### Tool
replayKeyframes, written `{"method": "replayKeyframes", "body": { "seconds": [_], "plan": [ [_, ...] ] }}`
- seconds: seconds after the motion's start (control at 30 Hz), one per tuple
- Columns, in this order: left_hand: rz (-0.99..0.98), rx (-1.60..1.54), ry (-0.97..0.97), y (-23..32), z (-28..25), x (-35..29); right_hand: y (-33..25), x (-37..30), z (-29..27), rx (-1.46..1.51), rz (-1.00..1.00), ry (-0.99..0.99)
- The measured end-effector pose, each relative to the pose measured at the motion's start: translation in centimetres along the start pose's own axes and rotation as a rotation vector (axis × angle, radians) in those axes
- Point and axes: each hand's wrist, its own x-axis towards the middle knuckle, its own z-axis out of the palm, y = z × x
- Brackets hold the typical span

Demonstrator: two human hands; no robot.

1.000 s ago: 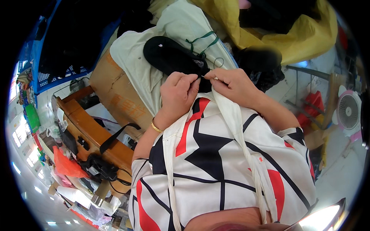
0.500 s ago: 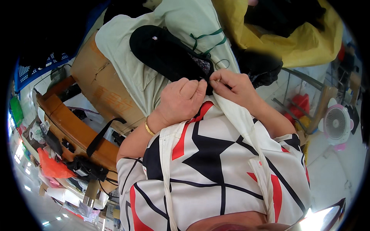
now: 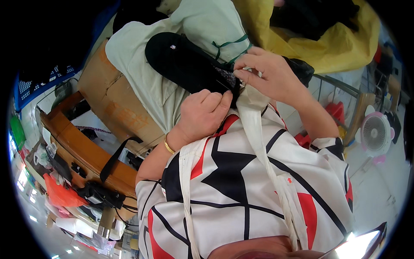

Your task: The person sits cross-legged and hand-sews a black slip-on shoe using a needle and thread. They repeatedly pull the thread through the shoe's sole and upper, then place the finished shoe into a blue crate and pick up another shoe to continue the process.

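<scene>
A long black cloth slipper [image 3: 183, 60], with a small pale mark near its far rounded end, lies slantwise over my lap. Its near opening shows a grey speckled lining [image 3: 227, 74]. My left hand [image 3: 203, 110] is closed on the near edge of the slipper, fingers curled in a fist. Just right of that opening, my right hand [image 3: 267, 75] is raised with thumb and forefinger brought together; what they pinch is too small to make out. A thin light line, like a thread or needle, shows on the black cloth between both hands.
White apron cloth [image 3: 142, 56] covers my lap, with a green tie [image 3: 233, 42] on it. A cardboard box [image 3: 116, 99] and a brown wooden bench [image 3: 82, 134] stand left. At upper right lies a yellow bag [image 3: 340, 56] with black items; a fan [image 3: 374, 134] is farther right.
My right hand has moved up and outward from the slipper's near edge, away from my left hand. The left hand keeps its grip in nearly the same place.
</scene>
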Motion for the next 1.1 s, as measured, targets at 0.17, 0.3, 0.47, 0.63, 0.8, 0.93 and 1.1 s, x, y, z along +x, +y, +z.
{"method": "replayKeyframes", "body": {
  "seconds": [0.17,0.3,0.47,0.63,0.8,0.93,1.1],
  "plan": [
    [0.027,0.009,-0.013,0.2,-0.5,0.7,0.9,1.9,0.3,0.012,-0.246,-0.143],
    [0.029,-0.004,-0.031,0.2,-0.5,0.6,1.3,2.7,0.8,0.062,-0.301,-0.274],
    [0.018,-0.044,-0.065,0.3,-0.3,0.9,2.2,3.6,3.2,0.1,-0.327,-0.027],
    [-0.124,-0.172,0.042,-0.1,0.7,1.0,3.1,7.0,2.7,0.502,0.093,0.16],
    [-0.568,-0.553,-0.008,-0.8,-0.4,0.5,4.0,5.6,-1.2,1.491,0.181,-0.142],
    [-0.662,-0.715,-0.055,-1.9,-2.8,1.4,6.0,6.8,-4.8,1.814,0.184,0.415],
    [-0.777,-0.823,-0.121,-2.3,-4.4,1.2,10.1,8.6,-8.3,1.267,-0.215,1.133]
  ]
}}
